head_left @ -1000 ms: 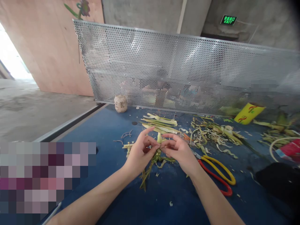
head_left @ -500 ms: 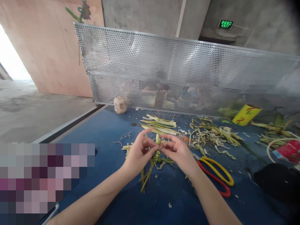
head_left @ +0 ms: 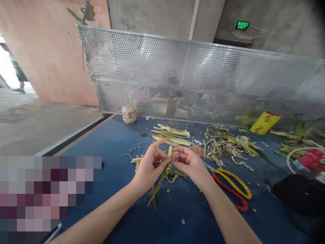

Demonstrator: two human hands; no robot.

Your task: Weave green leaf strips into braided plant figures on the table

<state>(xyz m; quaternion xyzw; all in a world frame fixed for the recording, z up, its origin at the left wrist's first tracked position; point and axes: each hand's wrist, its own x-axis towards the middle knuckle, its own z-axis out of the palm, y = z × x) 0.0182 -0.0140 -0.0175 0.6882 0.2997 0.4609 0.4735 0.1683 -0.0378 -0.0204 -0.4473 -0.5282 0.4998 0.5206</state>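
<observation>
A small green plaited leaf piece [head_left: 169, 166] with round, coiled knobs is pinched between my two hands over the blue table. My left hand [head_left: 149, 166] holds its left side with thumb and fingertips, the index finger raised. From the other side, my right hand [head_left: 192, 164] pinches it with thumb and fingers bent. A pale stalk [head_left: 170, 150] stands up behind the fingertips, and thin green stems [head_left: 154, 194] trail below. My fingers hide the exact point they grip. Scissors [head_left: 249, 194] with yellow and red handles lie beside my right forearm. Flat leaf strips [head_left: 175, 139] lie beyond my hands.
Leaf scraps [head_left: 235, 144] are heaped to the right, with a yellow tube [head_left: 265, 122] behind them. A wrapped jar [head_left: 129, 114] stands at the back left before a perforated metal screen [head_left: 152, 74]. A black object [head_left: 296, 195] and a red packet [head_left: 311, 161] lie far right.
Both hands keep their pinch on the leaf piece with only slight finger movement. The view shifts a little, and a person now shows at the doorway on the far left.
</observation>
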